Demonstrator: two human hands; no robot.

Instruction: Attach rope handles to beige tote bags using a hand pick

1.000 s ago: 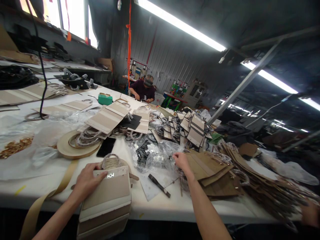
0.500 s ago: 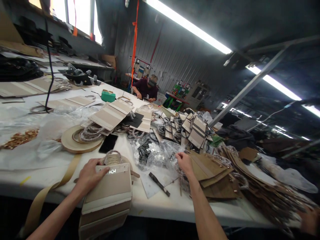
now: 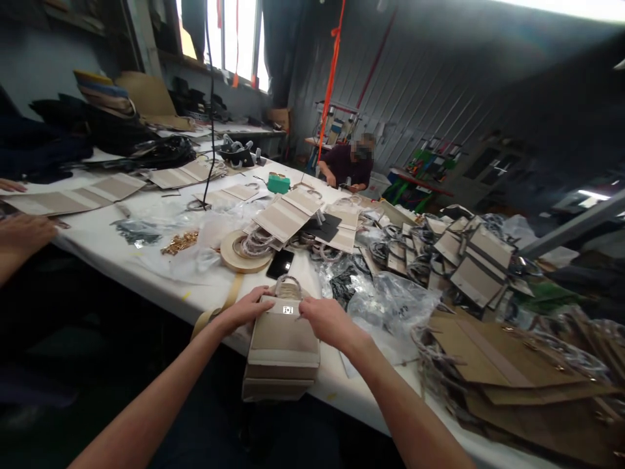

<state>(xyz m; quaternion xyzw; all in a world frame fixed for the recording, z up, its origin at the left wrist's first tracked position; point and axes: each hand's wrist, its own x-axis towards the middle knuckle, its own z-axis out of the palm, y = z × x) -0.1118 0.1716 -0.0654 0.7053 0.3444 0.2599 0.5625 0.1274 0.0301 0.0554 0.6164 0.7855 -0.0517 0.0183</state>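
Note:
A stack of beige handbag panels (image 3: 283,335) lies at the table's front edge, overhanging it. The top panel has a round, wrapped handle (image 3: 289,285) and a small silver metal plate (image 3: 288,310) near its upper edge. My left hand (image 3: 251,306) grips the top panel's upper left corner, thumb on its face. On the right, my right hand (image 3: 325,319) has its fingers pinched together close beside the metal plate. What those fingers hold, if anything, is too small to make out.
Behind the stack lie a phone (image 3: 280,264) and a tape roll (image 3: 244,254). Plastic bags (image 3: 390,299) and brown panels (image 3: 502,352) sit to the right. Gold fittings (image 3: 180,242) are heaped to the left. Another person's hand (image 3: 29,234) is at far left; a co-worker (image 3: 346,163) sits opposite.
My right hand has moved left from the plastic bag to the metal plate on the top panel. My left hand stays on the stack. The view has turned left.

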